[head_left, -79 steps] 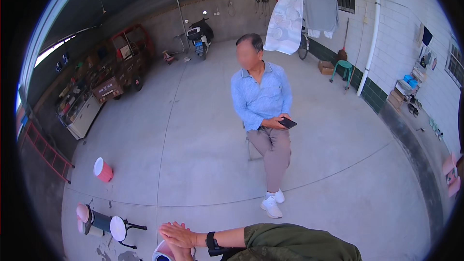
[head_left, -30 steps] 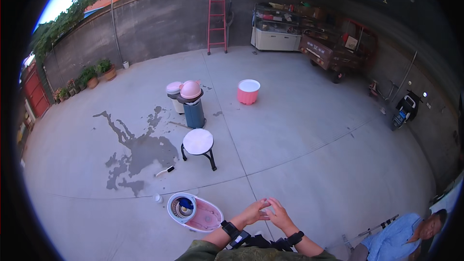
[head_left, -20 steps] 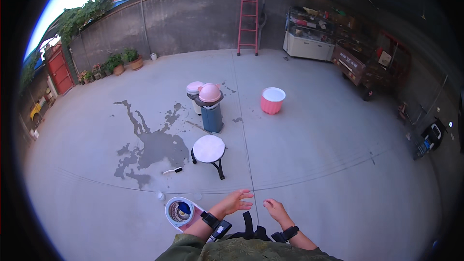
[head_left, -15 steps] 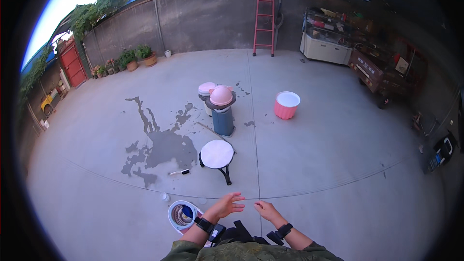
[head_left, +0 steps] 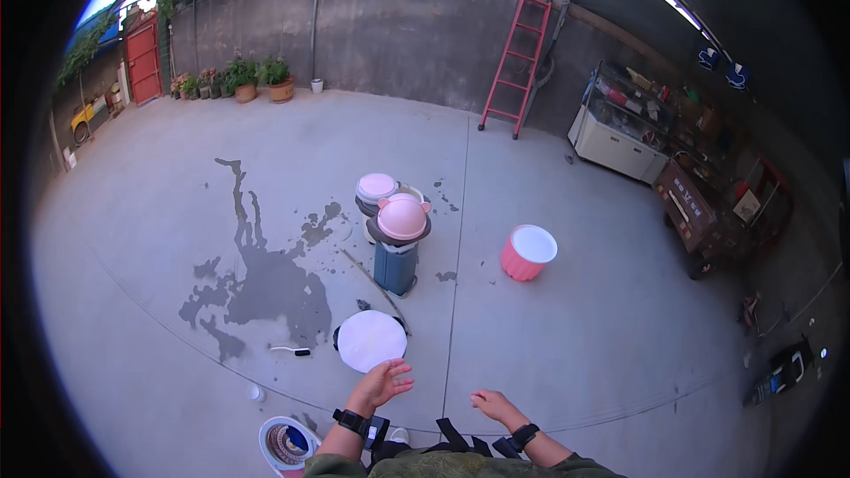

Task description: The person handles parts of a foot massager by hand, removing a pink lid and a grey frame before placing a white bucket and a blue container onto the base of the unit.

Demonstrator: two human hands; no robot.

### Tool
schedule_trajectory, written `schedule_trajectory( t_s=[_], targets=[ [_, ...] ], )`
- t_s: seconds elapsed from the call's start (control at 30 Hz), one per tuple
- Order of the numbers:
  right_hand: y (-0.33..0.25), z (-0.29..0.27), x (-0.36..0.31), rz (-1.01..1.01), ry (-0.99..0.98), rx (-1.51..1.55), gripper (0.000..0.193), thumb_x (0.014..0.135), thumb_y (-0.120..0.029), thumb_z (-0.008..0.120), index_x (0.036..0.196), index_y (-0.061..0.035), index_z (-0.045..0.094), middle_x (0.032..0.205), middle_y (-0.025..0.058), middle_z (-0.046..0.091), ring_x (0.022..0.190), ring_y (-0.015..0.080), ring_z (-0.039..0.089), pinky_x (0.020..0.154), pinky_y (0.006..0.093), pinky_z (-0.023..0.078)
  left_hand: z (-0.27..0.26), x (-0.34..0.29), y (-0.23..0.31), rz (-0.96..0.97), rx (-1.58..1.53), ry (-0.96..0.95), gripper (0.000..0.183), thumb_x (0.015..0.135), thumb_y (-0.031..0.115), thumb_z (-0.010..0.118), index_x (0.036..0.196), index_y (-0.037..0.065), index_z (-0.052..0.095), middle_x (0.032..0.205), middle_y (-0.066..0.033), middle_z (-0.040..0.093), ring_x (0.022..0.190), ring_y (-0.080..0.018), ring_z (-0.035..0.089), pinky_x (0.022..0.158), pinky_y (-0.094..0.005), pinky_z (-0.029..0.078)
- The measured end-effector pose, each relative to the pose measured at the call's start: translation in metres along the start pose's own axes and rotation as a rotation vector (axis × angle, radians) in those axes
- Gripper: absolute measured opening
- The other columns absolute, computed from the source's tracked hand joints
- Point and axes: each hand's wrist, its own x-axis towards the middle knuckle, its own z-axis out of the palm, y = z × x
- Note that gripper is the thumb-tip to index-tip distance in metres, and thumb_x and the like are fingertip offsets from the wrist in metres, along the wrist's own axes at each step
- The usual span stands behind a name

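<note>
Closest in, the left hand (head_left: pixel 382 383) is raised with fingers spread and empty, its tips just short of the white round stool (head_left: pixel 371 340). The right hand (head_left: pixel 492 404) hangs loosely curled, palm down, holding nothing, over bare concrete floor (head_left: pixel 575 336). Both wrists wear dark bands. By the left forearm sits a white basin (head_left: pixel 285 443) with a blue inside, low on the floor, likely set there within reach.

The stool stands upright just ahead of the left hand, its flat seat facing up, its axis vertical. A small brush (head_left: pixel 289 350) lies to its left, long axis running left to right, beside a dark wet patch (head_left: pixel 266 283). Farther off stand a blue bin (head_left: pixel 395 267) topped by a pink lid (head_left: pixel 402 216), a pink bucket (head_left: pixel 528 252), and a red ladder (head_left: pixel 516 62) leaning on the wall.
</note>
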Motion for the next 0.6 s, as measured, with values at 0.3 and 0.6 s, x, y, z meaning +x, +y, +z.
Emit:
schedule_trajectory(
  t_s=[0.3, 0.6],
  targets=[
    [0.055, -0.102, 0.114, 0.148, -0.044, 0.208, 0.029, 0.083, -0.025, 0.049, 0.096, 0.0, 0.056, 0.082, 0.0077, 0.061, 0.076, 0.0141, 0.058, 0.067, 0.0262, 0.045, 0.057, 0.169, 0.071, 0.01, 0.063, -0.016, 0.032, 0.089, 0.026, 0.035, 0.11, 0.003, 0.041, 0.104, -0.0132, 0.052, 0.088, -0.0311, 0.055, 0.078, -0.0419, 0.046],
    [0.084, -0.237, 0.284, 0.151, -0.125, 0.355, 0.027, 0.083, -0.023, 0.047, 0.092, 0.0007, 0.055, 0.087, 0.0082, 0.059, 0.077, 0.0152, 0.058, 0.064, 0.0258, 0.046, 0.099, 0.301, 0.104, 0.117, 0.019, 0.178, 0.032, 0.088, 0.026, 0.037, 0.111, 0.004, 0.04, 0.106, -0.0127, 0.051, 0.088, -0.0314, 0.054, 0.078, -0.0428, 0.045]
  ],
)
